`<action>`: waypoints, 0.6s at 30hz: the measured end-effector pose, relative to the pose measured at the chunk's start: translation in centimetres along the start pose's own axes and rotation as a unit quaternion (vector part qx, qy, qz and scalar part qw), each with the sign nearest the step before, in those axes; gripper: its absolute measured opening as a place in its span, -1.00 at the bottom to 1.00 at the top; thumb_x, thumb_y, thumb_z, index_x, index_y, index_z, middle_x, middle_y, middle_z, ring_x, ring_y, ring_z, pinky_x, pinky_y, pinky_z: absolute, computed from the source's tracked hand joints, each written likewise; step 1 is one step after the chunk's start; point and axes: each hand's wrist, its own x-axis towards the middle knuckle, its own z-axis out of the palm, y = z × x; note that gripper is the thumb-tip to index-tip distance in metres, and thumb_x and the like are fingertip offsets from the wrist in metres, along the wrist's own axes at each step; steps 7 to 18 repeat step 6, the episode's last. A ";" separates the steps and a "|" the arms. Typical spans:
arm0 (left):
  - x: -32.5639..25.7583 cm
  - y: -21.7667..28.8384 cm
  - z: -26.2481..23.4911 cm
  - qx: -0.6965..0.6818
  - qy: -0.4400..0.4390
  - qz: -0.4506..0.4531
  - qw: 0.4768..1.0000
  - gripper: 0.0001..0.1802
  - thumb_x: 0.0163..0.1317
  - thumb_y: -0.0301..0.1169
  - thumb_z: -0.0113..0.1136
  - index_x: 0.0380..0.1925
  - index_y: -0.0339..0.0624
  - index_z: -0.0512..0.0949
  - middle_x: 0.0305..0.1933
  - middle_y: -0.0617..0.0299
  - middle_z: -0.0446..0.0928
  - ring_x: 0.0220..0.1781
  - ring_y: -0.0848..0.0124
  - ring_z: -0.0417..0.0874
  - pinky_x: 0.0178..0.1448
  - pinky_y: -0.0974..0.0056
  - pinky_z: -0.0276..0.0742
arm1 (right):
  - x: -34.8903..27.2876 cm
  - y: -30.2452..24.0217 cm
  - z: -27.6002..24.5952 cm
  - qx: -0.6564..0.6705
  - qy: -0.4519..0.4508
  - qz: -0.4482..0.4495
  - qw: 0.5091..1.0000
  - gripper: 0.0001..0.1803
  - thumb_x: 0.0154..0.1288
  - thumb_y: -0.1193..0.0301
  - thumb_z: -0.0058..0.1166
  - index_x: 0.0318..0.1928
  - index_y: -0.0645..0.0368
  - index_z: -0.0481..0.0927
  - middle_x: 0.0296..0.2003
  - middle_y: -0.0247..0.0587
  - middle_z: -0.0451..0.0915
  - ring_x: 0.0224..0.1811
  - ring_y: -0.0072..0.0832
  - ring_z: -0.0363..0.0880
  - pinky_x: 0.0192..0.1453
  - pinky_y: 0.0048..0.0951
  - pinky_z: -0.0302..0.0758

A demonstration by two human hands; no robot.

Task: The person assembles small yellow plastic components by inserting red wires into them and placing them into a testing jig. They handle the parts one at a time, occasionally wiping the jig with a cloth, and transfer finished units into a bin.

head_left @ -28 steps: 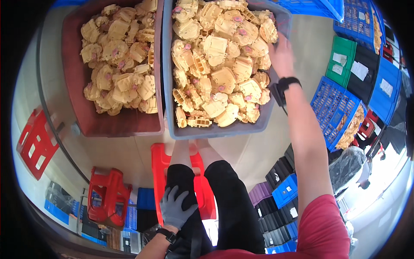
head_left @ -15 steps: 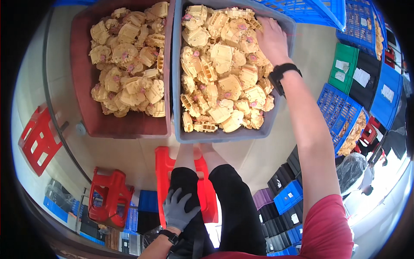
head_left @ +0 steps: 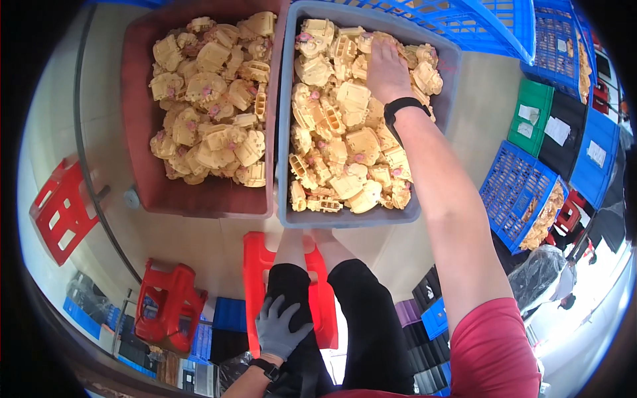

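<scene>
Gloved in grey, my left hand rests spread on my left thigh and holds nothing. My bare right hand reaches over the grey-blue tub on the right. Its fingers are stretched forward and lie on the cream plastic parts near the far side; the fingertips partly merge with the parts. These parts are moulded housings with ribs and open slots, and several carry pink-red marks. A dark red tub beside it on the left holds a heap of the same kind of parts.
A blue mesh crate leans over the far right edge of the tub. More blue crates, a green bin and a black bin line the right. Red stools stand at lower left, and another red stool is beneath me.
My right hand has moved left across the heap, from the tub's right side toward the middle of its far part. My left hand stays on my thigh. The view has shifted slightly.
</scene>
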 end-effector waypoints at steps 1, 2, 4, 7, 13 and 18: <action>0.1 -0.1 -0.1 0.003 -0.001 0.002 1.000 -0.36 -0.12 0.10 0.54 -0.01 0.12 0.68 0.35 0.06 0.42 0.45 -0.11 0.30 0.40 -0.11 0.33 | 0.2 0.1 -0.4 -0.008 -0.008 0.005 1.000 -0.32 0.43 0.42 -0.15 0.53 0.20 0.12 0.56 0.06 0.07 0.59 -0.13 0.10 0.55 -0.13 0.14; 0.1 -0.1 -0.2 -0.003 -0.002 0.004 1.000 -0.36 -0.12 0.10 0.54 0.00 0.12 0.68 0.35 0.06 0.42 0.45 -0.11 0.30 0.41 -0.11 0.32 | -0.1 0.3 -1.5 -0.031 -0.031 0.001 0.999 -0.34 0.45 0.41 -0.15 0.52 0.20 0.15 0.55 0.06 0.08 0.58 -0.13 0.12 0.53 -0.14 0.18; 0.1 -0.6 0.1 -0.013 -0.001 0.013 1.000 -0.35 -0.12 0.10 0.54 0.00 0.13 0.68 0.36 0.05 0.42 0.46 -0.11 0.28 0.43 -0.12 0.31 | -0.6 0.6 -3.3 0.036 -0.069 0.018 0.997 -0.26 0.40 0.30 0.03 0.52 0.20 0.15 0.55 0.04 0.09 0.57 -0.11 0.13 0.50 -0.13 0.24; -0.1 -0.9 0.5 -0.047 0.009 0.017 0.999 -0.36 -0.11 0.10 0.53 0.00 0.13 0.69 0.37 0.04 0.41 0.47 -0.12 0.27 0.46 -0.16 0.28 | -1.0 1.6 -6.4 0.059 -0.053 0.038 0.996 -0.21 0.36 0.26 0.12 0.52 0.19 0.15 0.56 0.03 0.09 0.57 -0.11 0.13 0.50 -0.12 0.25; -0.1 -0.9 0.5 -0.047 0.009 0.017 0.999 -0.36 -0.11 0.10 0.53 0.00 0.13 0.69 0.37 0.04 0.41 0.47 -0.12 0.27 0.46 -0.16 0.28 | -1.0 1.6 -6.4 0.059 -0.053 0.038 0.996 -0.21 0.36 0.26 0.12 0.52 0.19 0.15 0.56 0.03 0.09 0.57 -0.11 0.13 0.50 -0.12 0.25; -0.1 -0.9 0.5 -0.047 0.009 0.017 0.999 -0.36 -0.11 0.10 0.53 0.00 0.13 0.69 0.37 0.04 0.41 0.47 -0.12 0.27 0.46 -0.16 0.28 | -1.0 1.6 -6.4 0.059 -0.053 0.038 0.996 -0.21 0.36 0.26 0.12 0.52 0.19 0.15 0.56 0.03 0.09 0.57 -0.11 0.13 0.50 -0.12 0.25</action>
